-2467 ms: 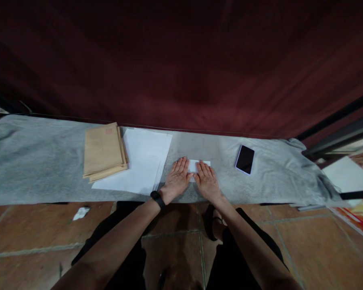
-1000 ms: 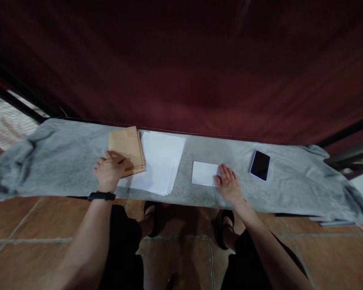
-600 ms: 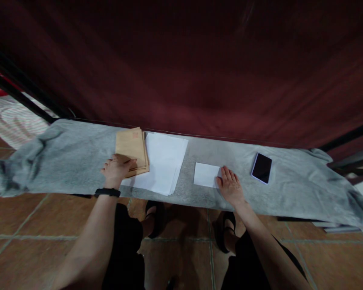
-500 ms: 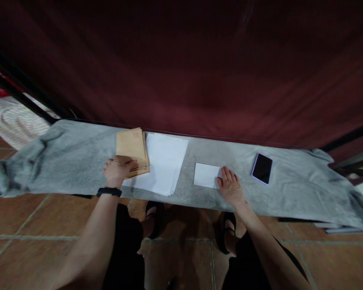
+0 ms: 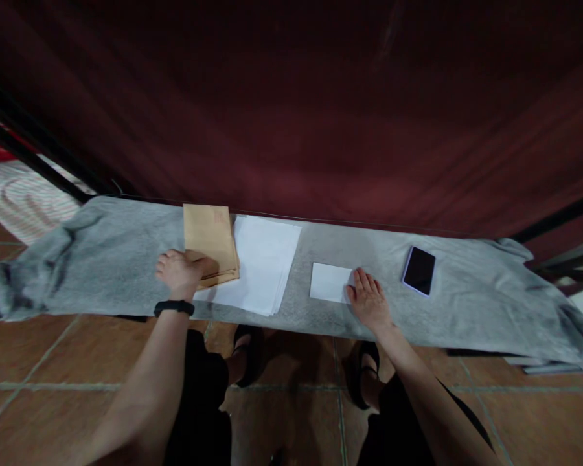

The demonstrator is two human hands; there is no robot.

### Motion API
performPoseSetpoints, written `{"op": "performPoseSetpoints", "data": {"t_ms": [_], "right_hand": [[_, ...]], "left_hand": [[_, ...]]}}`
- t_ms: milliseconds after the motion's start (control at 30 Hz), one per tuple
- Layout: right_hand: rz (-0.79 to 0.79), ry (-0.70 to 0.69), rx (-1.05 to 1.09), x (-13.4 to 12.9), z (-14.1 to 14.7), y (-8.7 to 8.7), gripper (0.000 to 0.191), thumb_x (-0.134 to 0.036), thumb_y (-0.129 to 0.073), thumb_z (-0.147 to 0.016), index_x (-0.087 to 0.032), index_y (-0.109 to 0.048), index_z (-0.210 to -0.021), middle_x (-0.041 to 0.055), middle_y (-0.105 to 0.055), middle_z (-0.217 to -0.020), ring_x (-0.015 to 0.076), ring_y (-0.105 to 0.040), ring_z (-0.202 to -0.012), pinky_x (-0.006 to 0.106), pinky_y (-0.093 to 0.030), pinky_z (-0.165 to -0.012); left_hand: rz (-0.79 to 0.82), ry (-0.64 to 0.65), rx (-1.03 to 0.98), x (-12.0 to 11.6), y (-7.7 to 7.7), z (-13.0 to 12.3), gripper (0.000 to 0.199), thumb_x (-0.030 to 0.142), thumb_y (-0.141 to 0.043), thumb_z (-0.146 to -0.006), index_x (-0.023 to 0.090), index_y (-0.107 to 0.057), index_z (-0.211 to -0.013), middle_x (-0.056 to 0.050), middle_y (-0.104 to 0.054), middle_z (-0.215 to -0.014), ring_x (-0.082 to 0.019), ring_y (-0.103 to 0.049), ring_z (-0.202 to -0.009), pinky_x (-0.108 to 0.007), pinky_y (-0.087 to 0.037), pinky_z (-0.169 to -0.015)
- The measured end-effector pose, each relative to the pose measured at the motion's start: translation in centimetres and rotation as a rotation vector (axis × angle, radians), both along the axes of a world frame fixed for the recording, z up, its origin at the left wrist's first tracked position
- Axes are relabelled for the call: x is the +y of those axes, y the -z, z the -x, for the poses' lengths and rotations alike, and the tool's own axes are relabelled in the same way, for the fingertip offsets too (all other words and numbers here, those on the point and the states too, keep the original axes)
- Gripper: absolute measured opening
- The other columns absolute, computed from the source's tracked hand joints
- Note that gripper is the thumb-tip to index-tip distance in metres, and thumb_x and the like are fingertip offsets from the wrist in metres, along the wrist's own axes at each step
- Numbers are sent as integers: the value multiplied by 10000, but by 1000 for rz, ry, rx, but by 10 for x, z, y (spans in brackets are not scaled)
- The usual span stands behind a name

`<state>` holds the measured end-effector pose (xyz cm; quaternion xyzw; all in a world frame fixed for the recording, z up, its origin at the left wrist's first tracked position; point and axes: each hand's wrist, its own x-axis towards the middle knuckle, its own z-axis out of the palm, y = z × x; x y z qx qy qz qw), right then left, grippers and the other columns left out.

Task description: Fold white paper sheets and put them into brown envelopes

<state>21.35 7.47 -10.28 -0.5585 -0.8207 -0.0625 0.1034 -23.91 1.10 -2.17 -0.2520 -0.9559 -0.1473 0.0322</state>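
Brown paper envelopes point(image 5: 206, 230) lie in a small stack on the left, the top one bearing a faint reddish print. My left hand point(image 5: 179, 270), a dark band at its wrist, rests at their lower left corner. Its thumb reaches over the top envelope while the other fingers spread on the cloth. White paper sheets point(image 5: 267, 262) lie partly under the envelopes. Farther right, a small white piece of paper point(image 5: 330, 283), folded or a card, I cannot tell which, lies flat. My right hand point(image 5: 369, 301) is open, its fingertips on that paper's right end.
A dark-screened phone point(image 5: 419, 270) in a light purple case lies right of my right hand. Grey cloth point(image 5: 476, 298) covers the long, narrow surface. Behind it hangs a dark red curtain point(image 5: 320, 142). A striped fabric point(image 5: 26, 194) is at the far left; tiled floor lies below.
My left hand has shifted slightly left, and the top envelope has moved a little and turned straighter on its stack. The right hand stays on the small white paper.
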Motion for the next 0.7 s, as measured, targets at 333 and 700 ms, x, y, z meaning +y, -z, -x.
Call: {"op": "performPoseSetpoints", "data": {"t_ms": [333, 700], "right_hand": [[108, 14, 264, 5, 4, -9, 523, -324, -407, -1004, -65, -481, -1452, 176, -438, -1552, 352, -339, -1468, 557, -278, -1188], [925, 47, 1688, -12, 76, -42, 460, -553, -741, -745, -235, -703, -1076, 52, -747, -1093, 240, -702, -1003, 417, -544, -954]], "left_hand": [[-755, 186, -417, 30, -17, -64, 310, 327, -501, -937, 172, -547, -1201, -112, -686, -1200, -216, -661, -1043, -372, -553, -870], [-1160, 179, -1854, 51, 21, -235, 234, 21, -763, -692, 169, -632, -816, -19, -750, -862, -157, -723, -846, -289, -538, -877]]}}
